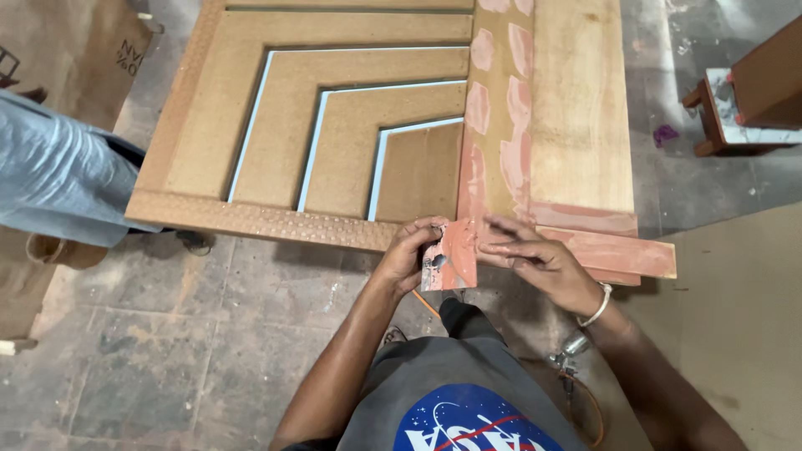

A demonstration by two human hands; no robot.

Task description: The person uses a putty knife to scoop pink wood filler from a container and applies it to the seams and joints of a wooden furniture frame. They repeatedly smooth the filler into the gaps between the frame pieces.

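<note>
Two hands, left hand (407,255) gripping putty card (449,257), right hand (535,259) pressing it

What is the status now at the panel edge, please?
Left hand grips putty-smeared scraper at wooden panel edge. Right hand flat beside it, fingers on blade. Nothing blocking.

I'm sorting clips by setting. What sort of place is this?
Most likely a carpentry workshop. A large wooden door panel with nested angular grooves lies flat, patched with pinkish filler; the left hand holds a filler-smeared flat scraper beside the right hand, above a dusty stone floor.
</note>
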